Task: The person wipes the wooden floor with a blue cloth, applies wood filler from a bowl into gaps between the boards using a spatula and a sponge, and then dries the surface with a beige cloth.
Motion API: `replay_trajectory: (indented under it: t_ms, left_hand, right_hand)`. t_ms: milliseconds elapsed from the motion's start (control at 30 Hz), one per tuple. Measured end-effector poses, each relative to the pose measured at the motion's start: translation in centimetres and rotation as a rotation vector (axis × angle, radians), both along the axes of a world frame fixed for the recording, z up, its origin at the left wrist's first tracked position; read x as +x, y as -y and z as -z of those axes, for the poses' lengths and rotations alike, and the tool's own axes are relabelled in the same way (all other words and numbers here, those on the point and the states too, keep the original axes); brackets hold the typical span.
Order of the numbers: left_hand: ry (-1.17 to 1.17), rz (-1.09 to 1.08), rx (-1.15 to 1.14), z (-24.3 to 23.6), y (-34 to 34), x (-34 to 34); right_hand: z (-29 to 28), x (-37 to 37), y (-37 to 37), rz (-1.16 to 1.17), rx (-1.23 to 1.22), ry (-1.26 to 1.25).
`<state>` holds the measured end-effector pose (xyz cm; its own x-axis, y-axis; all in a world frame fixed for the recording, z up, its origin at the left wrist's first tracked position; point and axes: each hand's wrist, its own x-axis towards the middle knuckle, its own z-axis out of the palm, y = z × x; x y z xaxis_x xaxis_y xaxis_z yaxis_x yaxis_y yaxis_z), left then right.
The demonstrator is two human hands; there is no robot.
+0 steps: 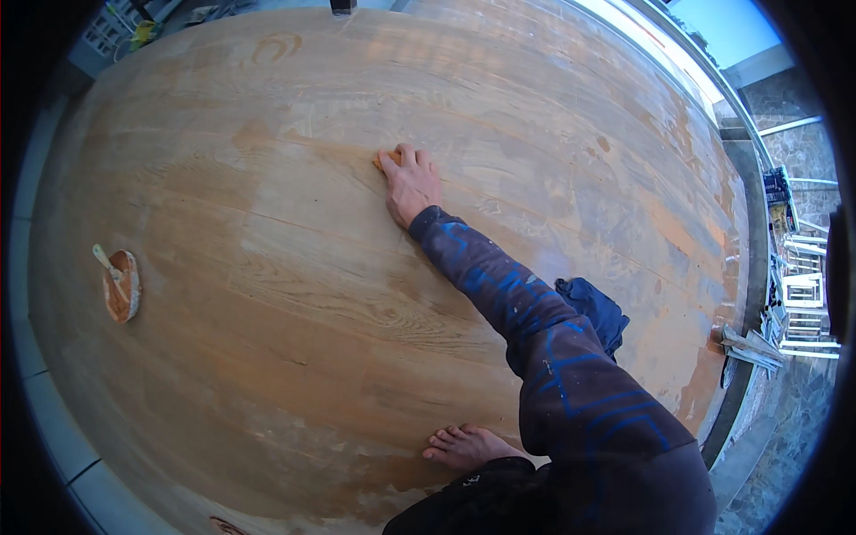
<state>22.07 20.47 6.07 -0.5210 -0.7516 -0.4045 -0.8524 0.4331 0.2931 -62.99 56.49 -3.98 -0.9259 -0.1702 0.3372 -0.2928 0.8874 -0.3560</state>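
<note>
Head view: our right hand (414, 185) pinches an orange pad (383, 163)!
Left hand unseen; uneven pressure could streak the brown wood-grained surface (312, 241).

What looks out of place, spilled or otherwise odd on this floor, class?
Orange-brown smears patch the wood-grain floor unevenly, notably near its right edge, looking like spills or residue. A dark blue cloth lies crumpled beside the right sleeve, rather than folded.
</note>
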Motion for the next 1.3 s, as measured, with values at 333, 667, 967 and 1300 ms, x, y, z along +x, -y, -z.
replay_trajectory:
  t_ms: [333,667,967,1300]
  left_hand:
    - [0.002,-0.049,-0.008,4.4,3.7,-5.7]
    - [-0.041,-0.116,-0.004,4.3,4.8,-0.7]
    - [-0.197,-0.272,0.045,1.8,3.2,2.6]
    - [-0.267,-0.435,0.185,0.6,-5.3,0.0]
  right_hand:
    - [-0.5,15.8,-29.6,0.47,0.212,0.103]
    - [-6.1,22.9,-39.6,0.579,-0.122,0.064]
    - [-3.3,-0.9,-8.8,-0.487,-0.162,-0.132]
    - [-2.5,8.8,-15.8,-0.916,-0.237,0.377]
